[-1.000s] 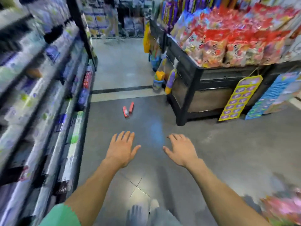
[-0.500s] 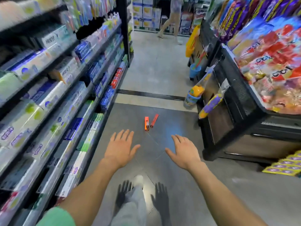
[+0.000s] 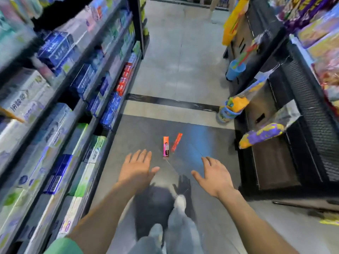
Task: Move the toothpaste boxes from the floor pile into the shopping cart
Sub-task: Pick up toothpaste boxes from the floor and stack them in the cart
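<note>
Two toothpaste boxes lie on the grey aisle floor ahead of me. The nearer orange-and-pink box (image 3: 166, 146) lies lengthwise; a slimmer red box (image 3: 176, 142) lies tilted just to its right. My left hand (image 3: 137, 168) hovers palm down, fingers spread, short of the boxes and slightly left. On the right, my right hand (image 3: 213, 176) is held out the same way, fingers apart. Neither hand holds anything or touches a box. No shopping cart is in view.
Shelves of boxed toothpaste (image 3: 60, 110) line the left side of the aisle. A black display stand (image 3: 286, 125) with snack bags and hanging toys stands on the right. My legs and white shoe (image 3: 180, 201) show below. A person's legs (image 3: 214, 8) are far down the aisle.
The view has swung left and moved forward along the aisle, so the two boxes are now closer, just beyond my fingertips. Both hands stay spread and empty.
</note>
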Tool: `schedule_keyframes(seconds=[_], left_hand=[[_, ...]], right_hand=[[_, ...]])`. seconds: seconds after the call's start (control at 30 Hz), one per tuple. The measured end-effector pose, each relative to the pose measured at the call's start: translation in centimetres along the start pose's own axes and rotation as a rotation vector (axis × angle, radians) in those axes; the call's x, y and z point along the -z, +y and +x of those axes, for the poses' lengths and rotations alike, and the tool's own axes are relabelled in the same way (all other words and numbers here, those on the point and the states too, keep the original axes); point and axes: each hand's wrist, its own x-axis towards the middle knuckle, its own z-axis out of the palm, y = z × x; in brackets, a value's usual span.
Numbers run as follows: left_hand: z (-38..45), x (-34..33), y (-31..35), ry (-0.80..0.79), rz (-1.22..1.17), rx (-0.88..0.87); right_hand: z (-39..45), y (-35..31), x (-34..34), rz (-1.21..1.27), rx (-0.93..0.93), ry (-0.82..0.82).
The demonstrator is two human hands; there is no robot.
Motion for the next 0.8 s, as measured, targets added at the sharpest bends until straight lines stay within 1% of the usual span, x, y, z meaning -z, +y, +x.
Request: schedule_keyframes(seconds=[0.1, 0.23, 0.4, 0.47, 0.53, 0.57, 0.6, 0.63, 0.67, 0.7, 0.73, 0.77, 0.8], left_hand=[[6.8, -1.5, -0.2, 0.006, -0.015, 0.019], [16.4, -4.8, -0.1, -0.067, -0.018, 0.034], [28.1, -11.6, -0.7, -0.062, -0.031, 0.064], [32.7, -15.8, -1.6, -0.089, -0.015, 0.064], [37.0, -20.6, -2.7, -0.063, -0.026, 0.062], [39.0, -23.1, -3.2, -0.079, -0.001, 0.059], [41.0, -25.3, -3.7, -0.075, 0.012, 0.034], [41.3, -25.3, -3.8, -0.089, -0.026, 0.059], [45.5, -32.6, -4.4, -0.112, -0.055, 0.054], [46.7, -34.4, -4.6, -0.087, -0.054, 0.080], [47.5, -34.6, -4.6, -0.096, -0.033, 0.040], [47.4, -34.3, -4.4, -0.109, -0.054, 0.045], [50.5, -40.7, -4.7, -0.094, -0.034, 0.028]], right_hand=[[7.5, 1.6, -1.3, -0.013, 0.003, -0.025], [17.2, 3.3, -4.3, 0.041, -0.002, -0.089], [29.5, 3.4, -11.2, 0.102, -0.018, -0.124], [34.4, 3.2, -15.6, 0.133, -0.027, -0.154], [38.6, 3.2, -20.5, 0.149, -0.027, -0.142], [40.5, 3.3, -23.1, 0.141, -0.034, -0.144], [42.4, 3.3, -25.0, 0.141, -0.027, -0.148], [42.5, 3.3, -24.9, 0.137, -0.052, -0.145], [46.5, 3.5, -31.9, 0.156, -0.063, -0.141], [47.4, 3.7, -33.2, 0.153, -0.087, -0.133], [48.4, 3.7, -33.0, 0.168, -0.071, -0.140], [48.4, 4.0, -33.3, 0.182, -0.118, -0.129], [51.3, 3.8, -39.5, 0.186, -0.133, -0.081]])
